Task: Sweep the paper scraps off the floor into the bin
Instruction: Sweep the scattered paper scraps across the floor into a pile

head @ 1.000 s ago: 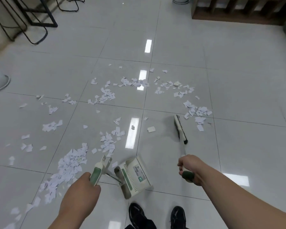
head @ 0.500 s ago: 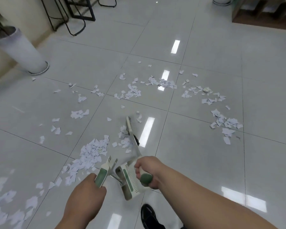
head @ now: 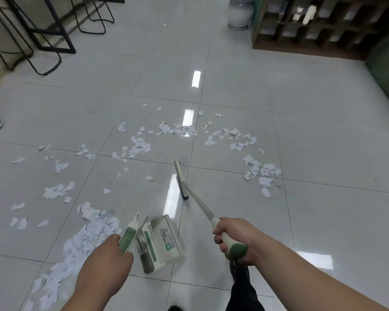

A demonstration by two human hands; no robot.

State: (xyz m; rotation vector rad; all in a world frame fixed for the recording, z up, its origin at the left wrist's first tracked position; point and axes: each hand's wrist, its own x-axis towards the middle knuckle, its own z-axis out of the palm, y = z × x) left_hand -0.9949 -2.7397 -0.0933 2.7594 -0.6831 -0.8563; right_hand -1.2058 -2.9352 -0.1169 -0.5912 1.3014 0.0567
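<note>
Scraps (head: 92,232) litter the floor (head: 301,221): one dense heap just left of the dustpan (head: 162,241) and looser clusters in an arc beyond. None shows in the dustpan and no bin is in view, so I judge the job barely begun. There is one broom (head: 181,180) and one dustpan; the scraps are past counting. The left hand (head: 106,259) has its grip curled round the dustpan handle, the right hand (head: 234,236) round the broom handle.

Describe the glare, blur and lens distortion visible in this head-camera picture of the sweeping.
Head view: bright strips of glare lie on the glossy floor, one washing over paper scraps; head view: tile seams bow, a wide-angle effect; head view: the dustpan and the left hand look slightly motion-smeared, the far shelf soft.
</note>
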